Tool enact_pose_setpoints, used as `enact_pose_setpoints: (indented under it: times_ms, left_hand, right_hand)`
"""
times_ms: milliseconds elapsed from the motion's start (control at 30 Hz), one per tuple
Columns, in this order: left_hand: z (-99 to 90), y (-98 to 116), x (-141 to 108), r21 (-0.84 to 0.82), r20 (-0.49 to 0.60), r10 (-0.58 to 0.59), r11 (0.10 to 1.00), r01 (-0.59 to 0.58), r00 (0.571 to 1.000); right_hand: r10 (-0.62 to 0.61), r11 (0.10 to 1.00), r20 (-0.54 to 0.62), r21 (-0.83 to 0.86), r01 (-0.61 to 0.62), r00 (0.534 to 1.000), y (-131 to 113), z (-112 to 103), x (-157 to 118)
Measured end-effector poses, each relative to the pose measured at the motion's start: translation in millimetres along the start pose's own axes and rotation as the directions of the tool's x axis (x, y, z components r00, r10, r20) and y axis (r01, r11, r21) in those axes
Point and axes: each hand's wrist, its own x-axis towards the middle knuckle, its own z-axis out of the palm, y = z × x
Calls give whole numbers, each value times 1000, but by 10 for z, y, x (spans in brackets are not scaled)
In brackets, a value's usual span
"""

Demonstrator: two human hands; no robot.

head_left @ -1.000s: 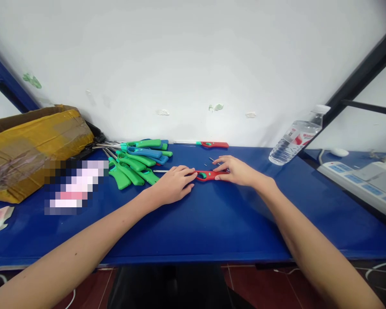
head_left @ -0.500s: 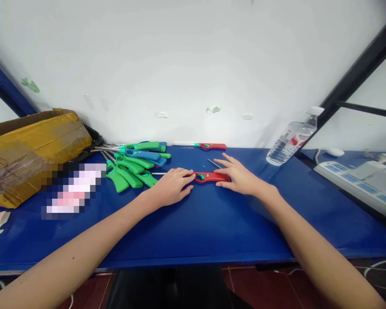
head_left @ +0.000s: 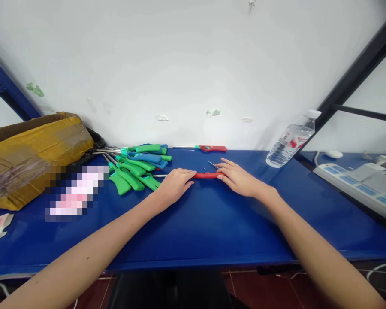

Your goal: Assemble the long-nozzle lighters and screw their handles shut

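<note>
A red long-necked lighter [head_left: 207,175] lies crosswise in front of me, turned with its narrow edge up. My left hand [head_left: 176,184] is closed over its front end, and the metal tube pokes out to the left beneath it. The handle's rear end is pinched by my right hand [head_left: 239,178], whose index finger is lifted clear. Just behind that hand is a thin dark rod [head_left: 212,165], its kind unclear. Against the wall rests a second red lighter [head_left: 215,148]. Several green and blue lighters [head_left: 137,168] are heaped left of my left hand.
On the left stands a taped cardboard box [head_left: 41,150], with a blurred-out pink and white item [head_left: 77,193] before it. A water bottle [head_left: 289,141] leans at the back right. Further right is a white power strip [head_left: 357,184]. The blue table [head_left: 199,231] ends close to me.
The red lighter has rolled from lying flat, trigger opening visible, onto its narrow edge. My right fingers have drawn in on its handle. The view has shifted slightly.
</note>
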Motion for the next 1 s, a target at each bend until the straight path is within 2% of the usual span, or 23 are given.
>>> enact_pose_setpoints:
  times_ms: [267,433,767,1000]
  left_hand:
    - [-27,18,3,-32,-6,-86,996,86,996]
    - [-53,2,41,-41,43,-140,989,142,989]
    - [-59,-5,37,-13,45,-134,991,135,990]
    - [-56,4,27,3,27,-134,991,134,991]
  right_hand:
    - [-26,998,-5,54,26,1000,-60,2,-7]
    - [-36,997,27,69,34,999,-47,-40,-9]
    - [-99,995,-19,26,99,995,13,-82,-1]
    - [-83,996,-74,-46,80,994,10,-48,8]
